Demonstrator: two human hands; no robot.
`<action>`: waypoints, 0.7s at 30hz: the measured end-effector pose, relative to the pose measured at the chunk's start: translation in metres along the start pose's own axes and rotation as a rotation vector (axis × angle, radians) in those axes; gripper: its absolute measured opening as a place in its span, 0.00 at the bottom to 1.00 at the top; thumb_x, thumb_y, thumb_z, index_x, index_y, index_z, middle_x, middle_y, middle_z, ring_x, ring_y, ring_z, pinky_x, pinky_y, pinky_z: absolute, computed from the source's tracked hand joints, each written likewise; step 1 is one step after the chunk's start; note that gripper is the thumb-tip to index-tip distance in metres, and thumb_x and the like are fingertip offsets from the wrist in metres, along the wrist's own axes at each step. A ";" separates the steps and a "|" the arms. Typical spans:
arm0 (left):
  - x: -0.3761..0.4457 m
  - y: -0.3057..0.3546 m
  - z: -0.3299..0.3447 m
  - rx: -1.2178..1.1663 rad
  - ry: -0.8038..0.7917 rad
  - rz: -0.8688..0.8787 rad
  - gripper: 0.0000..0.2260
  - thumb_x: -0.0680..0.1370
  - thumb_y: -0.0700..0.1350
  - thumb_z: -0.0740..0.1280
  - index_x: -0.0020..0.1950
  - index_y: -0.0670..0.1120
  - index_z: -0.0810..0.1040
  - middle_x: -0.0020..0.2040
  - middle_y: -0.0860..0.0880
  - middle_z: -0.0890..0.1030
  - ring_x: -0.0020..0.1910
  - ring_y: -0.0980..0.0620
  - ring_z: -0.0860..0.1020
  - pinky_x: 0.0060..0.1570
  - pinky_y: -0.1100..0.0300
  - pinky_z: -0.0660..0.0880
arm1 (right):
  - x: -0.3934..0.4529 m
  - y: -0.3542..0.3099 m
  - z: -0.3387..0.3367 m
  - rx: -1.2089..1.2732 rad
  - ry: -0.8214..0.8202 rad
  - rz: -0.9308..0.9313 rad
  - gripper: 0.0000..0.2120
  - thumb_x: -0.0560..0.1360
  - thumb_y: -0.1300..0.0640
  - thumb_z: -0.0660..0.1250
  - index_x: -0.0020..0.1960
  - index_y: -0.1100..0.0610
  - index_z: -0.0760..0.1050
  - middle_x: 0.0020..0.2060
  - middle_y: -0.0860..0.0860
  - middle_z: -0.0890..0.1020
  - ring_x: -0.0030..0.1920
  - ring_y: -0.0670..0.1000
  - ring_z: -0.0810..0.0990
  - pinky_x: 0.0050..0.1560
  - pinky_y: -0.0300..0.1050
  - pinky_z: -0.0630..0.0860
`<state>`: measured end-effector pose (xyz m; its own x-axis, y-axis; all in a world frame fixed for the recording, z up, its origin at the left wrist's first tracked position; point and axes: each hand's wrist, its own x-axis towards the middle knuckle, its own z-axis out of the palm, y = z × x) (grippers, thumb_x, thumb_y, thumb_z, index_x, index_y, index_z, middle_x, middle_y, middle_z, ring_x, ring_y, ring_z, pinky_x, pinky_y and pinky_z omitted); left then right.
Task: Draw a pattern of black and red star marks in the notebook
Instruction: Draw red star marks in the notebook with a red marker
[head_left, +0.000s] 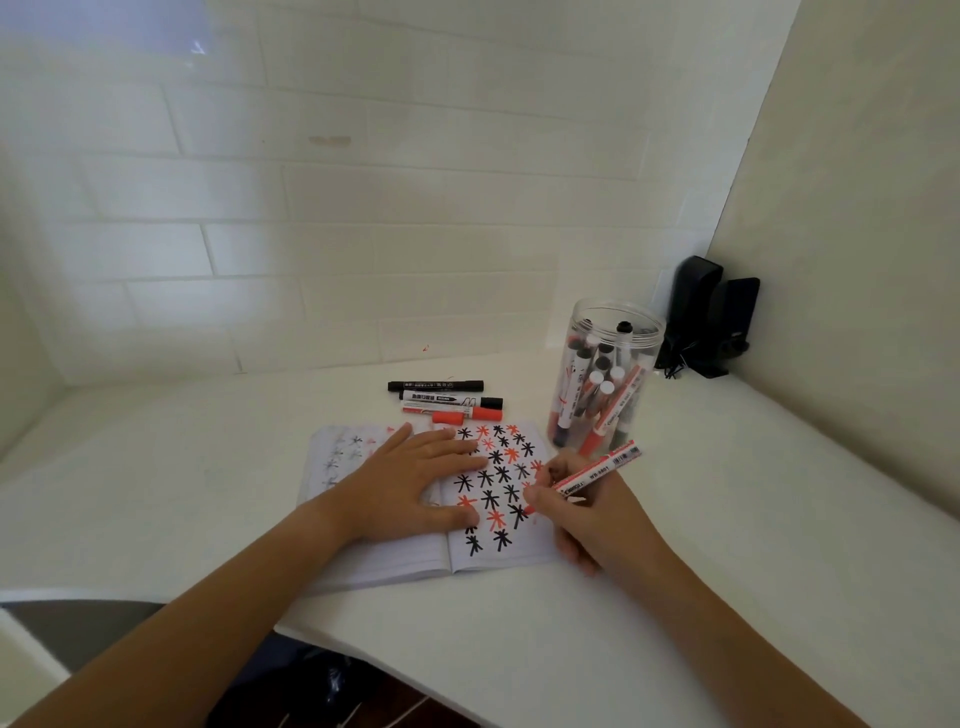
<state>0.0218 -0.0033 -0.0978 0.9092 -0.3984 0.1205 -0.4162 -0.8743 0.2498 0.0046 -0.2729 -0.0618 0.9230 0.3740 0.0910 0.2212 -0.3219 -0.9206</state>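
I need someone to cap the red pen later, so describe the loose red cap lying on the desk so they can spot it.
Start at the open notebook; three markers lie in a row just beyond its top edge. The red cap lies against the nearest one, the red marker. It is the only short stub there, far shorter than the markers.

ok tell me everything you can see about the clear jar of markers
The clear jar is a tall round container of see-through plastic, open at the top with no lid in view. It stands upright on the white table, just behind the notebook's far right corner and in front of a black device in the wall corner. It holds many markers leaning at angles, with black, white and red ends showing. Neither hand touches it.
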 end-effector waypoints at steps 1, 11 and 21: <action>0.000 0.001 0.000 -0.007 0.005 -0.001 0.33 0.74 0.76 0.57 0.77 0.68 0.59 0.79 0.67 0.56 0.79 0.65 0.47 0.78 0.49 0.38 | 0.000 0.001 0.001 -0.022 0.003 0.005 0.08 0.80 0.54 0.72 0.47 0.55 0.75 0.25 0.55 0.79 0.21 0.53 0.72 0.22 0.40 0.68; 0.000 0.003 -0.001 -0.049 0.033 -0.020 0.33 0.73 0.76 0.59 0.76 0.67 0.62 0.78 0.67 0.59 0.78 0.66 0.51 0.78 0.48 0.41 | -0.002 0.001 0.003 -0.149 -0.004 0.069 0.08 0.78 0.59 0.70 0.43 0.60 0.74 0.22 0.52 0.77 0.19 0.50 0.71 0.22 0.40 0.70; 0.000 0.002 0.000 -0.041 0.045 -0.019 0.33 0.73 0.77 0.57 0.76 0.67 0.63 0.78 0.67 0.60 0.78 0.66 0.52 0.79 0.45 0.44 | -0.001 0.001 0.004 -0.181 -0.018 0.081 0.10 0.79 0.55 0.72 0.45 0.59 0.74 0.24 0.51 0.78 0.21 0.50 0.72 0.22 0.39 0.69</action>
<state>0.0206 -0.0052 -0.0969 0.9160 -0.3684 0.1588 -0.3999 -0.8691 0.2910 0.0029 -0.2699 -0.0643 0.9347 0.3552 0.0110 0.2006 -0.5019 -0.8413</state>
